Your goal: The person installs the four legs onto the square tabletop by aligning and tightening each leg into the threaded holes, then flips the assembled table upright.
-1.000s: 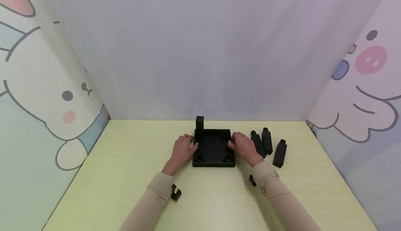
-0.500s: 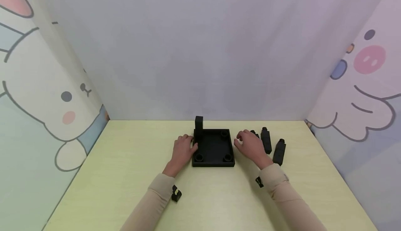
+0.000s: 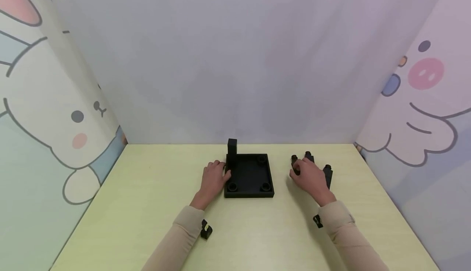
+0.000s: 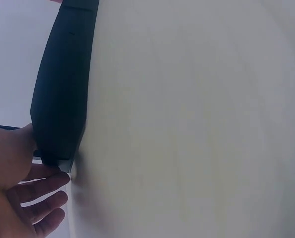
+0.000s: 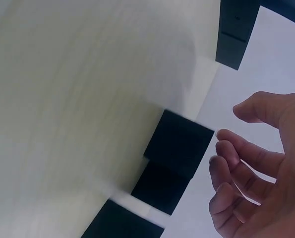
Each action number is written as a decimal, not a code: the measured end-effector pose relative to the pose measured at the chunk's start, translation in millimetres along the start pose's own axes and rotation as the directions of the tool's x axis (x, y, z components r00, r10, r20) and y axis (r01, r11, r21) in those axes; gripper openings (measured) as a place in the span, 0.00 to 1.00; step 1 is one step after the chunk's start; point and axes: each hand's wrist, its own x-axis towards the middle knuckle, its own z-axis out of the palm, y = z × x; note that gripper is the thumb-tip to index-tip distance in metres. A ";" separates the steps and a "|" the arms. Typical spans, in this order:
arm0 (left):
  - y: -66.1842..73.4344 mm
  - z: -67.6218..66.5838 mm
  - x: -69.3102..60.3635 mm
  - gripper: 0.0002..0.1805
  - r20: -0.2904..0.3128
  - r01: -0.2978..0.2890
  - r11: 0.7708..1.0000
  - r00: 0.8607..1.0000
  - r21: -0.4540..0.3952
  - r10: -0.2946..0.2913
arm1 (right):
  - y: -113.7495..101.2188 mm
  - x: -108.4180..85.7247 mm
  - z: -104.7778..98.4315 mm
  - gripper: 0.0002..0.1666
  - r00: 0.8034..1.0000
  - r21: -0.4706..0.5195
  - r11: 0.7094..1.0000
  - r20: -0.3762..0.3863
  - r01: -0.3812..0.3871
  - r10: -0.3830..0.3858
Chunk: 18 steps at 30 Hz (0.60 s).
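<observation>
A black square tray-like base (image 3: 250, 177) lies on the table, with round sockets in three corners and a black post (image 3: 232, 152) upright at the back left corner. My left hand (image 3: 213, 180) grips the base's left edge, thumb over the rim and fingers outside. Right of the base lie three loose black posts with narrow knobbed ends: a left one (image 3: 294, 159), a middle one (image 3: 308, 155) and a right one (image 3: 328, 175). Over them hovers my right hand (image 3: 310, 181), partly hiding them. In the right wrist view its thumb and fingers are bent, apart, and hold nothing.
The pale wooden table (image 3: 165, 173) ends at a plain light curtain (image 3: 235, 66) behind. Cartoon-printed panels stand at the left (image 3: 44, 111) and right (image 3: 423, 119). Small black pieces show under the left wrist (image 3: 206, 230) and right wrist (image 3: 318, 220).
My right hand has let go of the base's right edge and moved right, over the loose posts. The left hand keeps its grip on the left edge.
</observation>
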 end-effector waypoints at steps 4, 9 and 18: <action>-0.5 -0.2 0.0 0.20 -0.003 -0.005 1.000 1.000 0.003 0.005 | 8.9 -5.4 -1.9 0.17 0.999 -0.017 0.999 -0.026 -0.033 0.032; -1.6 0.7 -0.1 0.20 -0.011 -0.003 1.000 1.000 0.009 0.003 | 17.8 -11.2 -2.3 0.21 0.997 -0.027 0.999 -0.061 -0.044 0.042; -0.9 1.0 -1.4 0.20 -0.019 -0.013 1.000 1.000 -0.003 0.013 | 25.6 -19.1 -5.7 0.25 0.994 -0.058 0.994 -0.049 -0.096 0.093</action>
